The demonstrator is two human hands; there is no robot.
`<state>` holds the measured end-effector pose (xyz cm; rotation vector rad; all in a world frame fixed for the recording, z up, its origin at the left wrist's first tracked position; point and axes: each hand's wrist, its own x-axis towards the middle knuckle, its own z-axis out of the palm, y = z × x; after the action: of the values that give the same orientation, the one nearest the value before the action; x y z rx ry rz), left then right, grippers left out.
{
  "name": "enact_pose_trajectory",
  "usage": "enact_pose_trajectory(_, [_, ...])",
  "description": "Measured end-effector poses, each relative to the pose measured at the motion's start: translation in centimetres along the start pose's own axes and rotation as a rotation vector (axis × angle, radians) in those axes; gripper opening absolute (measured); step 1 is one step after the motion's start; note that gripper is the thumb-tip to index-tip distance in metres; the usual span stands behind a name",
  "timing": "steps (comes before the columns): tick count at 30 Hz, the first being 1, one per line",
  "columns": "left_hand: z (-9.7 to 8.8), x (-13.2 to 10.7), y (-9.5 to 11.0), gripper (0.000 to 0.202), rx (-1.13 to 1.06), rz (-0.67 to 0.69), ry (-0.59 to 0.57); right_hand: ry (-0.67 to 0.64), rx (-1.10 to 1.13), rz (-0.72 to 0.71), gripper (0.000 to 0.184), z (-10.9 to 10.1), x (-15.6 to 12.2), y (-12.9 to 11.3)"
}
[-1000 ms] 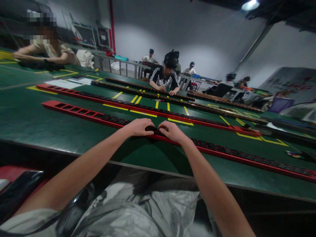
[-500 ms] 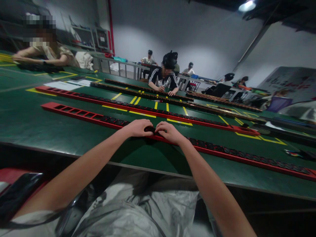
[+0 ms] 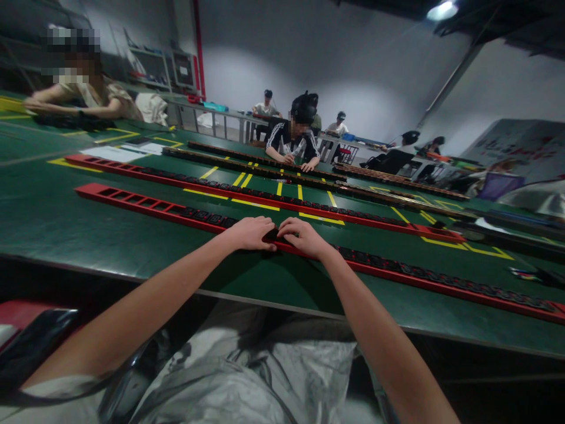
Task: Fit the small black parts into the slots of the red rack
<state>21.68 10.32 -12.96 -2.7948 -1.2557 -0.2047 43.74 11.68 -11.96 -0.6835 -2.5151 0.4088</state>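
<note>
A long red strip with a row of square openings lies along the near side of the table. Black square pieces fill most of its openings, while several at the left end are bare. My left hand straddles the strip, its thumb on the near edge and its fingers over the far side. Close beside it, my right hand rests on the strip with curled fingers brought together. Between the fingertips a dark patch shows; what the right fingers pinch, if anything, is hidden.
Beyond lies a second red strip with black pieces, then long dark bars. White papers lie at the left. A co-worker leans over the far edge; another person sits at the left. The near table edge runs before my lap.
My left thumb has moved down from the dark spot between my hands to the near edge of the strip. My right hand has hardly moved.
</note>
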Motion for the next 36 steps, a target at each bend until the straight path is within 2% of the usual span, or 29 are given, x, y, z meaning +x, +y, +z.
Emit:
enact_pose_trajectory(10, [-0.3, 0.1, 0.1, 0.051, -0.037, -0.059, -0.003, -0.009, -0.02, 0.008, 0.024, -0.2, 0.0, -0.3])
enact_pose_trajectory(26, [-0.1, 0.0, -0.1, 0.049, -0.09, -0.056, 0.017, -0.008, -0.013, 0.01, 0.025, -0.2, 0.0, -0.3])
enact_pose_trajectory(29, [-0.1, -0.3, -0.5, 0.035, -0.218, 0.023, 0.108, -0.009, -0.02, 0.011, 0.024, -0.2, 0.0, -0.3])
enact_pose_trajectory(31, [0.1, -0.2, -0.9, 0.038, -0.345, 0.054, 0.241, -0.008, -0.035, 0.018, 0.024, -0.2, 0.0, -0.2])
enact_pose_trajectory(34, [0.6, 0.1, -1.5, 0.042, -0.467, -0.004, 0.469, -0.012, -0.05, 0.024, 0.024, -0.1, 0.0, -0.2])
enact_pose_trajectory(36, [0.8, 0.3, -1.6, 0.036, -0.489, -0.069, 0.525, -0.013, -0.045, 0.018, 0.023, -0.1, 0.0, -0.2])
